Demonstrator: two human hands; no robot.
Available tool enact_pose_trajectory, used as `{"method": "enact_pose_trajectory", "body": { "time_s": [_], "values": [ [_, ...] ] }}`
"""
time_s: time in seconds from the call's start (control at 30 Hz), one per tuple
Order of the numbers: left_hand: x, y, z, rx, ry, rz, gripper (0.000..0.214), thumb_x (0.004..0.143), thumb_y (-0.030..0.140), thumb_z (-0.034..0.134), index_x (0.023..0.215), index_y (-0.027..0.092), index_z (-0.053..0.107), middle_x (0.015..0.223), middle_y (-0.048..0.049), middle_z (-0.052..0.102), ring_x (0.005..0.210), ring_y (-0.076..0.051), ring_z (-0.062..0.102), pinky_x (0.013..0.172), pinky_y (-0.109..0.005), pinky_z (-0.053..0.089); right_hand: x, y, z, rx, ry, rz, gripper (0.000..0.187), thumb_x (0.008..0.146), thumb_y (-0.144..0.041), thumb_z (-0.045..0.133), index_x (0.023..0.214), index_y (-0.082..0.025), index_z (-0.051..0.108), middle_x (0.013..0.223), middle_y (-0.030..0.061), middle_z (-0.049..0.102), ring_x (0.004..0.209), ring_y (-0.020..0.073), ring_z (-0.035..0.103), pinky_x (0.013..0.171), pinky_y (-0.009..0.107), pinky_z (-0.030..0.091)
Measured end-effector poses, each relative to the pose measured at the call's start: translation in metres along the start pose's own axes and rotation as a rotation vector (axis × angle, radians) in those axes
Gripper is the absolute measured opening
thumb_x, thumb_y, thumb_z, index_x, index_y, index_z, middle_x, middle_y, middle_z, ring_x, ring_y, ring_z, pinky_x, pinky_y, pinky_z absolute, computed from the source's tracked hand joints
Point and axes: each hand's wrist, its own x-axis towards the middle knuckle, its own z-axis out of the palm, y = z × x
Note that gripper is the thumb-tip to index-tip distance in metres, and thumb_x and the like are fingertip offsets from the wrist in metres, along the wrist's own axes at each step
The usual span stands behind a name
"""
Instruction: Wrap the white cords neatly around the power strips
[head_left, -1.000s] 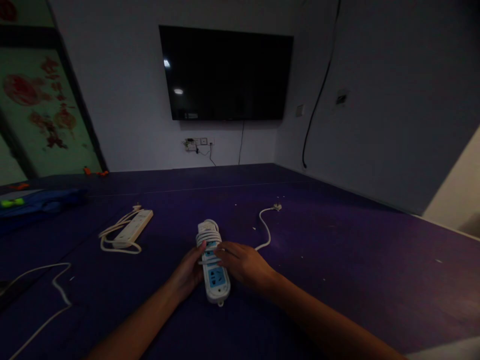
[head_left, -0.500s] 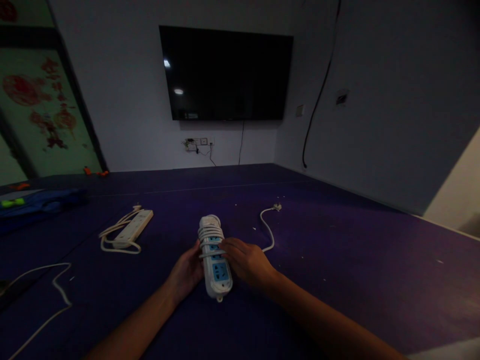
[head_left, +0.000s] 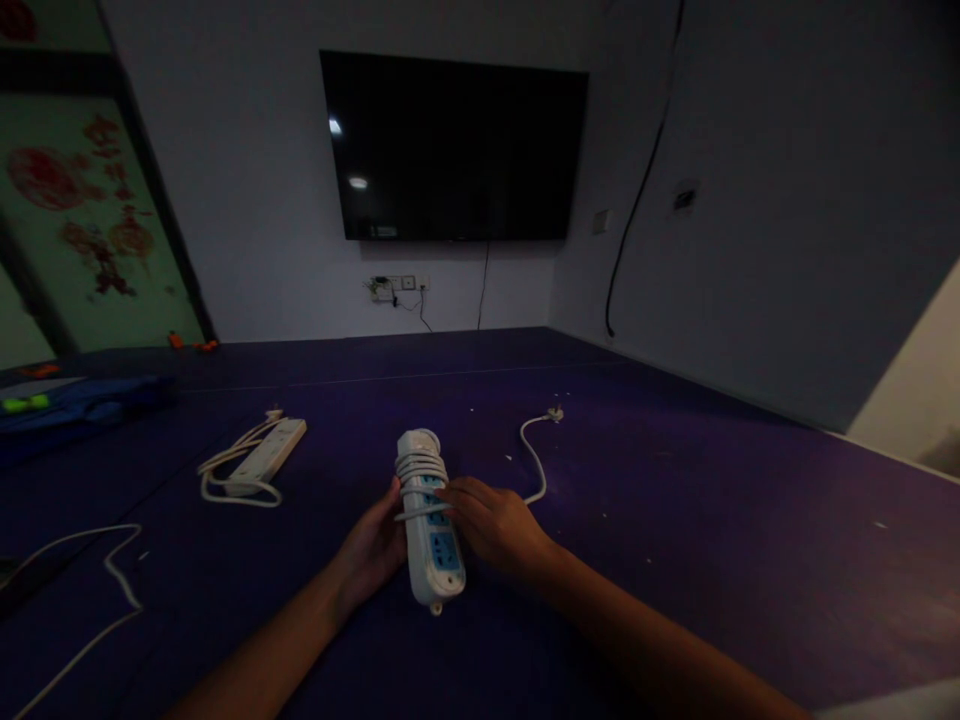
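Power strip [head_left: 442, 549], white w/ blue socket panels, is btwn both hands above the purple mat [head_left: 637, 480], long axis pointing roughly away from the person; can't tell if its underside touches the mat. White cord [head_left: 421, 465] wraps the strip's far half: several turns packed tight, plus looser ones twd its middle. Nearest socket panel uncovered.

L hand [head_left: 375, 545] clamped on the strip's left side, thumb along the edge; other fingers mostly hidden. R hand [head_left: 491, 520] at the strip's right side, fingertips together on the cord approx mid-strip. Cord reappears past R hand, curves out to the plug [head_left: 555, 413], which lies on the mat to the strip's far right.

Left of strip & a bit farther: 2nd strip [head_left: 268, 455], off-white, own cord looped beside it. Near left of strip: loose white cable [head_left: 112, 568]. Far left of strip: blue cloth [head_left: 105, 400]. Well beyond strip: wall TV [head_left: 454, 150], dark screen w/ reflections, wall sockets [head_left: 407, 283] below it.
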Motion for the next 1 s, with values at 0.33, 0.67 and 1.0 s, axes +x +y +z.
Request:
{"method": "enact_pose_trajectory", "body": {
  "time_s": [0.33, 0.67, 1.0],
  "values": [
    [-0.014, 0.001, 0.011, 0.097, 0.071, -0.020, 0.047, 0.082, 0.053, 0.049, 0.091, 0.009, 0.062, 0.072, -0.0086, 0.067, 0.065, -0.021, 0.065, 0.067, -0.033, 0.050, -0.003, 0.000, 0.001, 0.035, -0.068, -0.032, 0.028, 0.091, -0.015, 0.042, 0.116, -0.013, 0.054, 0.103, 0.0119, 0.067, 0.086, 0.0154, 0.066, 0.068, 0.026, 0.055],
    [-0.010, 0.004, 0.014, -0.053, 0.067, 0.059, 0.036, 0.089, 0.040, 0.045, 0.099, 0.009, 0.060, 0.085, -0.0092, 0.067, 0.078, -0.020, 0.065, 0.081, -0.035, 0.051, -0.003, 0.005, 0.001, -0.028, -0.142, 0.071, 0.029, 0.091, -0.017, 0.043, 0.117, -0.016, 0.056, 0.101, 0.0091, 0.068, 0.084, 0.0143, 0.065, 0.071, 0.025, 0.053],
    [-0.007, 0.005, 0.012, -0.073, 0.125, 0.154, 0.021, 0.091, 0.026, 0.043, 0.093, 0.013, 0.059, 0.079, -0.0044, 0.065, 0.072, -0.014, 0.063, 0.081, -0.029, 0.051, -0.001, 0.008, 0.001, -0.069, -0.156, 0.190, 0.028, 0.092, -0.020, 0.043, 0.116, -0.017, 0.059, 0.095, 0.0090, 0.070, 0.081, 0.0156, 0.066, 0.070, 0.025, 0.051]
  ]
}}
